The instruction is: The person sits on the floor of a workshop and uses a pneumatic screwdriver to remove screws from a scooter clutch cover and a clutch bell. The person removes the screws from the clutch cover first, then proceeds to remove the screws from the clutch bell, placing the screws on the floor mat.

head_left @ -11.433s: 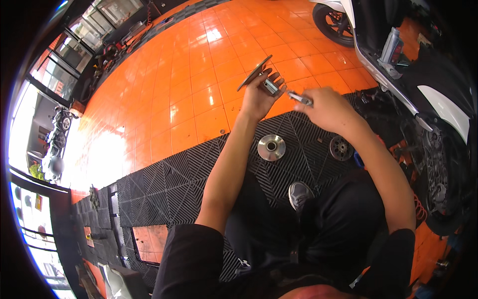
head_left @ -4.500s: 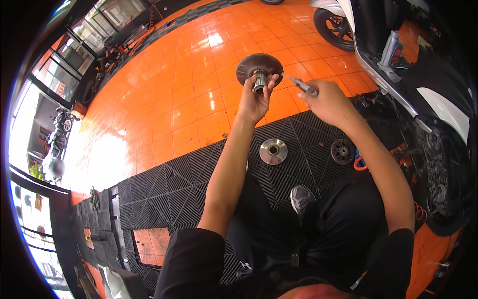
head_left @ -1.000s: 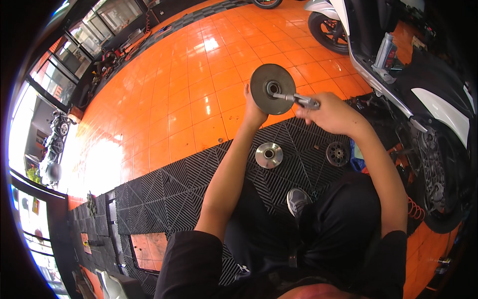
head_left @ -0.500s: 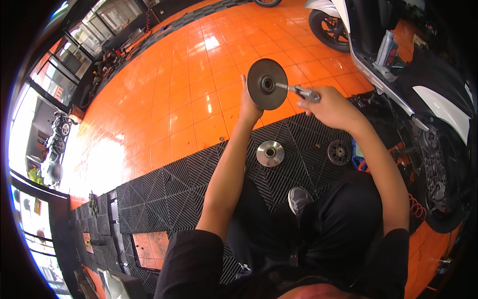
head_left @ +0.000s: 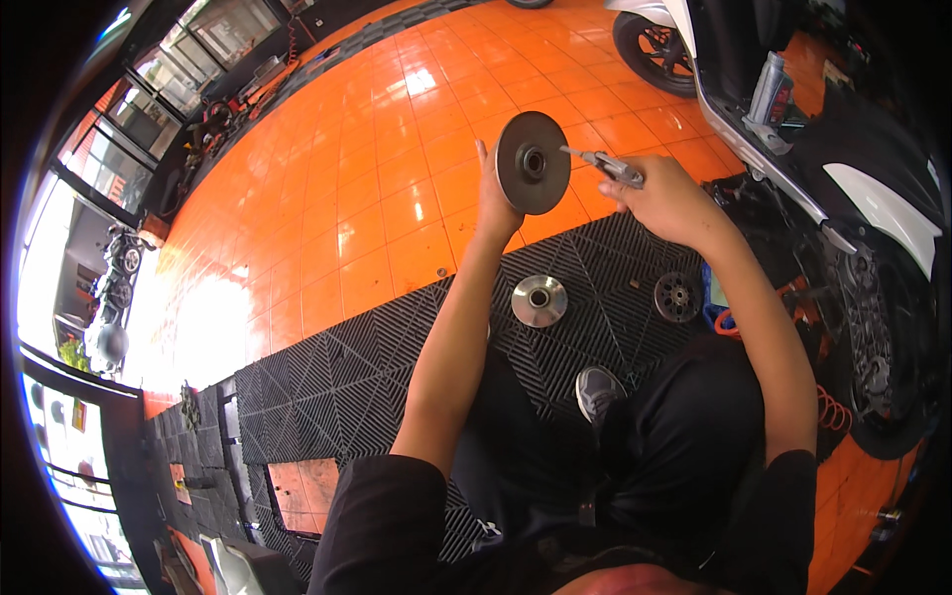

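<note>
My left hand [head_left: 495, 203] is closed around the far-left edge and back of a dull grey metal pulley disc [head_left: 513, 178], held up and tilted with its hub facing me. Most of the fingers are hidden behind the disc. In my right hand [head_left: 659, 196] is a slim grey metal tool [head_left: 620, 171] with a narrow tip, its exact kind unclear. That tip points at the disc's right rim, slightly apart from it. On the black mat below lies a shiny silver pulley disc [head_left: 556, 299] with a central hole, and a dark round part with holes [head_left: 678, 297] lies to its right.
A white and black scooter [head_left: 873, 213] stands at the right, its side mechanism exposed. A grey bottle [head_left: 767, 89] rests on its footboard. Black ribbed mats [head_left: 337, 382] cover part of the orange tiled floor [head_left: 357, 169]. A red coiled hose [head_left: 833, 409] hangs at the right.
The tool's tip has drawn back to the right from near the disc's hub to just outside its rim. The held disc has tilted and shifted slightly left and up.
</note>
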Available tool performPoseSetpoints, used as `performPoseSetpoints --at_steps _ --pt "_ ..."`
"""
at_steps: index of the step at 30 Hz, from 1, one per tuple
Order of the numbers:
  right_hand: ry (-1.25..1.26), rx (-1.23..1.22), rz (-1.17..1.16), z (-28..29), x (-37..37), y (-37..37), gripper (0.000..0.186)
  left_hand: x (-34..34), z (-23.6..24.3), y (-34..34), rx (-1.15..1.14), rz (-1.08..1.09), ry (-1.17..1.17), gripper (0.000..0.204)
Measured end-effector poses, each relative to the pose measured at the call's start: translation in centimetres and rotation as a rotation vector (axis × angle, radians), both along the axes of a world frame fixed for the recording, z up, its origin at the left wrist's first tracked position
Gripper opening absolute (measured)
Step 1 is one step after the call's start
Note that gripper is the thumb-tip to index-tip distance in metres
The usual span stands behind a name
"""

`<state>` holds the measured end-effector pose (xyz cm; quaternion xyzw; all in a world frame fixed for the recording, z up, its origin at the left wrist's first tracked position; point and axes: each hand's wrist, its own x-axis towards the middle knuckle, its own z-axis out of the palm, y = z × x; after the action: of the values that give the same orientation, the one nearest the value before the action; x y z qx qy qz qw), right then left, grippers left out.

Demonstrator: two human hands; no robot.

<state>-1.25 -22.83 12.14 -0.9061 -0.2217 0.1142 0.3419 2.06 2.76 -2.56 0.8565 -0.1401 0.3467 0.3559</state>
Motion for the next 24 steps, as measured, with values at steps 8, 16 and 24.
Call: performPoseSetpoints --at_steps 8,16,24 --pt "0.079 0.031 0.097 -0.5 -0.5 -0.1 0.03 -0.6 0.0 -0.4 -0.015 -0.043 0.069 0.058" --pt "0.101 -0.02 0.105 -0.7 -0.5 -0.1 0.03 -1.1 0.4 -1.4 -0.106 -0.072 0.108 0.055" --pt "0.073 -0.063 0.071 -1.3 0.1 -0.3 0.032 -0.9 -0.2 -1.2 -0.037 -0.039 0.124 0.057"
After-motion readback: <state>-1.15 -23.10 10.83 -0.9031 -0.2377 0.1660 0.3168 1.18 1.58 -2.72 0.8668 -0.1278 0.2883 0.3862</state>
